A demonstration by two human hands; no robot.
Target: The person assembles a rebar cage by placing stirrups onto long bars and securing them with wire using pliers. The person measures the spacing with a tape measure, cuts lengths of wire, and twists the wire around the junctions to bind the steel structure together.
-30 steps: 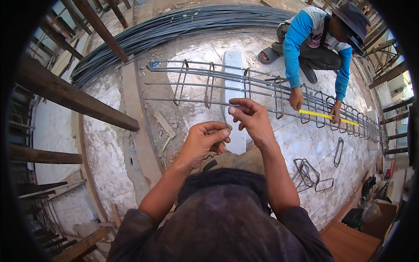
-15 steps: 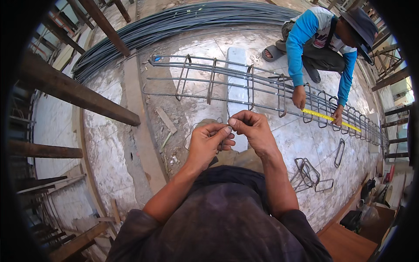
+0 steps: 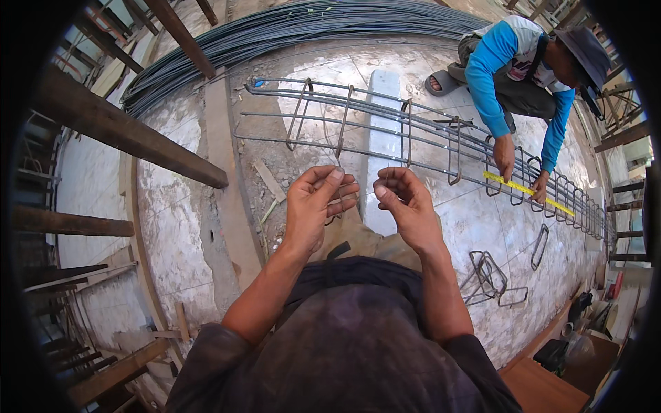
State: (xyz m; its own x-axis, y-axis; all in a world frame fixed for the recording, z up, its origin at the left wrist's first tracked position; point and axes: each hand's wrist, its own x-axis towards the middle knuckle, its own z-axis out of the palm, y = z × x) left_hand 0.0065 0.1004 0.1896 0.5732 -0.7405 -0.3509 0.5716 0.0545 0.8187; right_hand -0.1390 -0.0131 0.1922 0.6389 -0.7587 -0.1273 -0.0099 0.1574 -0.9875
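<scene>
Stretching away beyond the fingers, the rebar cage point(image 3: 385, 131) lies on the concrete floor point(image 3: 172, 227), with a co-worker point(image 3: 530, 62) crouched at its far right holding a yellow tape measure point(image 3: 527, 189) along the bars. Behind it all runs a long bundle of steel rods point(image 3: 289, 31). Loose bent stirrups point(image 3: 492, 275) lie on the floor to the right of the fingers. Nearer, the left hand point(image 3: 317, 206) and right hand point(image 3: 406, 206) are raised close together, fingers curled and pinched. Between them seems to run a thin tie wire point(image 3: 335, 213), too fine to make out clearly. By my judgement the wire is being readied by hand; next it would want carrying forward to a bar crossing. Whether either pinch truly grips it I cannot tell.
</scene>
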